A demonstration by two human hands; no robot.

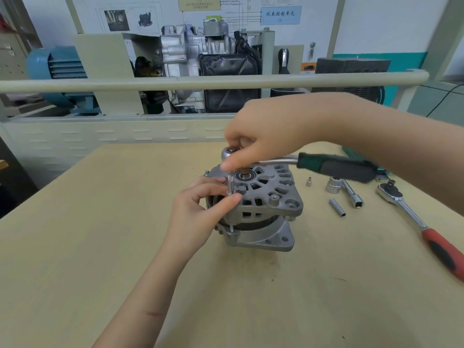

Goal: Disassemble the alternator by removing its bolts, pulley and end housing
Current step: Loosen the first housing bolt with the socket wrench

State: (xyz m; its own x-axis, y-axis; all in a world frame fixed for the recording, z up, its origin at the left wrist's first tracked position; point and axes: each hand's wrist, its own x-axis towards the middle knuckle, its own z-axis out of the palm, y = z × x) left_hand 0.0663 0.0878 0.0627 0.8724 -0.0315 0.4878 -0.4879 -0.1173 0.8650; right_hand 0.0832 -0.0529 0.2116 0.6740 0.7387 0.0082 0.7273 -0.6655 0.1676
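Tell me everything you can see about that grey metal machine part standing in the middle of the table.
The alternator is a grey cast-metal body with slotted vents on top, a bearing at its centre and lugs at its corners. It stands upright on the pale wooden table. The left hand holds its near side. The right hand holds the head of a green-handled ratchet, whose thin socket stands on a bolt at the top edge.

blue sign [280, 15]: on wall board above engine cutaway [208, 59] | reads "仪表控制单元", small number beneath unreadable | yellow box [199, 3] left of sign: text too small
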